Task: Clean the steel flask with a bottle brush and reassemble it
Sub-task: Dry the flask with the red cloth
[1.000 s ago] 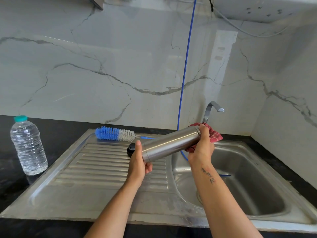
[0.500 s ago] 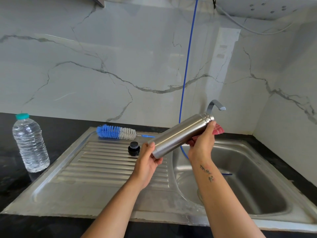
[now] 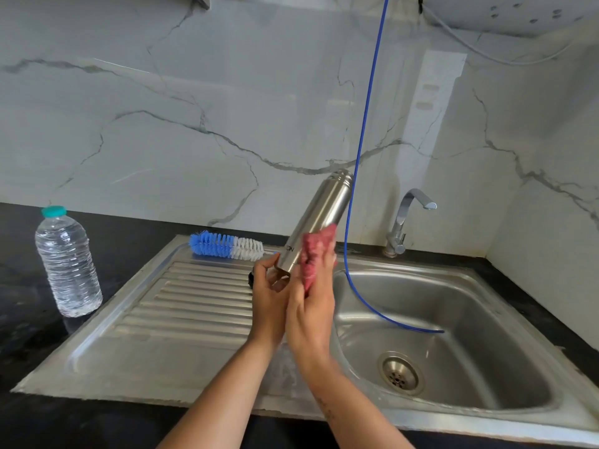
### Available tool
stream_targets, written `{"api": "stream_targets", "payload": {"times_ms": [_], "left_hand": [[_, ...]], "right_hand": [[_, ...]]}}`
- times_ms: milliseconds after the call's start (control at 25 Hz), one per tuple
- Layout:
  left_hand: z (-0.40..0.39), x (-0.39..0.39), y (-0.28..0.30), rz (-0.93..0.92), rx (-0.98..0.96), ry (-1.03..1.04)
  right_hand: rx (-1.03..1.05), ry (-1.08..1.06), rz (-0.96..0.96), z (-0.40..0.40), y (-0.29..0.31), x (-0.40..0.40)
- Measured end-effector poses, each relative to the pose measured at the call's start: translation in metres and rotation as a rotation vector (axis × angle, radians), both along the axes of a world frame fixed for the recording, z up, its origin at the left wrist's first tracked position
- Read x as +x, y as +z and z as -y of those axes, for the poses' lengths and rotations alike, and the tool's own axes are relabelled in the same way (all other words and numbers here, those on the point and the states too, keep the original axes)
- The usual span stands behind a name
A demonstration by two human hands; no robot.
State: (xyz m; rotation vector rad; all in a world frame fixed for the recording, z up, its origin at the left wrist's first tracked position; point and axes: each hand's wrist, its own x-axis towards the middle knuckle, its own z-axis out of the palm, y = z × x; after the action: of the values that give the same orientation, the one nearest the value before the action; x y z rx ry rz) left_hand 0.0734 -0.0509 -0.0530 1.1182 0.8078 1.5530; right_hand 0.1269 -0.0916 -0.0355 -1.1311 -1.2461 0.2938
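The steel flask (image 3: 324, 215) stands nearly upright over the drainboard, open neck at the top and leaning right. My left hand (image 3: 269, 296) grips its base from below. My right hand (image 3: 311, 306) holds a red cloth (image 3: 316, 254) against the flask's lower right side. The blue and white bottle brush (image 3: 227, 245) lies at the back of the drainboard. The black flask cap (image 3: 250, 279) sits on the drainboard, mostly hidden behind my left hand.
A plastic water bottle (image 3: 66, 262) with a teal cap stands on the dark counter at left. The steel sink basin (image 3: 453, 319) is at right with a tap (image 3: 405, 218) behind it. A blue hose (image 3: 363, 140) hangs down into the basin.
The flask has swung from lying slanted to nearly upright. My right hand slid with the cloth from the neck down to the lower body. My left hand stays at the base.
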Motion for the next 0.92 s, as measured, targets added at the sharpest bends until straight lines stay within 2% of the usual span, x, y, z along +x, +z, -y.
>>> {"api": "stream_targets", "payload": {"times_ms": [120, 240, 320, 400, 520, 600, 680, 720, 800, 920], "left_hand": [[-0.004, -0.006, -0.001, -0.089, -0.059, 0.12], [-0.003, -0.003, 0.004, 0.162, -0.018, 0.051], [0.003, -0.001, 0.01, 0.278, 0.005, 0.003], [0.006, -0.001, 0.01, 0.312, 0.009, -0.073], [0.008, -0.001, 0.009, 0.371, -0.023, -0.085], [0.011, -0.001, 0.01, 0.374, -0.017, -0.09], [0.015, -0.002, 0.011, 0.302, 0.022, -0.08], [0.018, -0.004, 0.01, 0.237, 0.05, -0.057], [0.024, -0.012, 0.007, 0.102, 0.1, -0.031], [0.033, -0.039, 0.003, -0.164, 0.145, -0.081]], "right_hand": [[0.117, 0.043, 0.577, -0.011, 0.008, 0.013], [0.225, 0.109, 1.008, -0.025, 0.04, 0.032], [0.247, 0.087, 1.106, -0.035, 0.053, 0.043], [0.228, 0.02, 0.989, -0.039, 0.049, 0.044], [0.157, -0.051, 0.644, -0.039, 0.034, 0.034], [0.098, 0.007, 0.281, -0.034, 0.034, 0.023], [0.041, 0.145, -0.15, -0.027, 0.043, 0.017], [0.004, 0.195, -0.307, -0.022, 0.048, 0.018], [-0.103, 0.234, -0.455, -0.016, 0.054, 0.023], [-0.148, 0.224, -0.401, -0.009, 0.055, 0.039]]}}
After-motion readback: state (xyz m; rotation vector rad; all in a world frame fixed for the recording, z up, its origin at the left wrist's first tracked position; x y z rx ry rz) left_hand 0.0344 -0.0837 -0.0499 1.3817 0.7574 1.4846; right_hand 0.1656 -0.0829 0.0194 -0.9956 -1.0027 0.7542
